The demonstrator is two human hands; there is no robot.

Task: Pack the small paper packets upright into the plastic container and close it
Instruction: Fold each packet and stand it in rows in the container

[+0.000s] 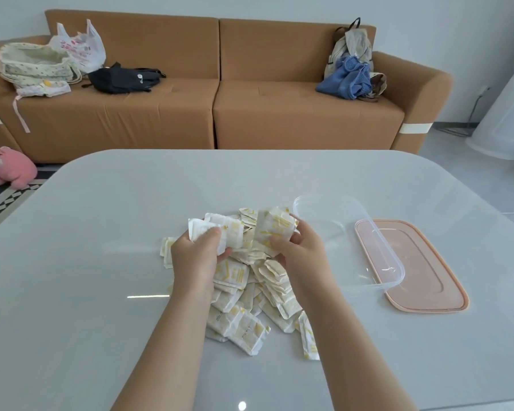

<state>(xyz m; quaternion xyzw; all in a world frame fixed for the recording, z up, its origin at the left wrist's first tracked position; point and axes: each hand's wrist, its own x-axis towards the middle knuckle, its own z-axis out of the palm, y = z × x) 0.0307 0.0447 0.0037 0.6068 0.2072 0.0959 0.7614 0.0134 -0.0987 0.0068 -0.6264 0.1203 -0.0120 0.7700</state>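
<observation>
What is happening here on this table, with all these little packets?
A person is gathering small paper packets from a pile on the table. The left hand grips a few packets, and the right hand holds another packet. The clear plastic container stands open and empty on the right, with its pink lid lying beside it.

A brown sofa (220,93) holds a black bag (122,80) and blue cloth (346,81); a pink plush toy (11,170) lies on the floor
</observation>
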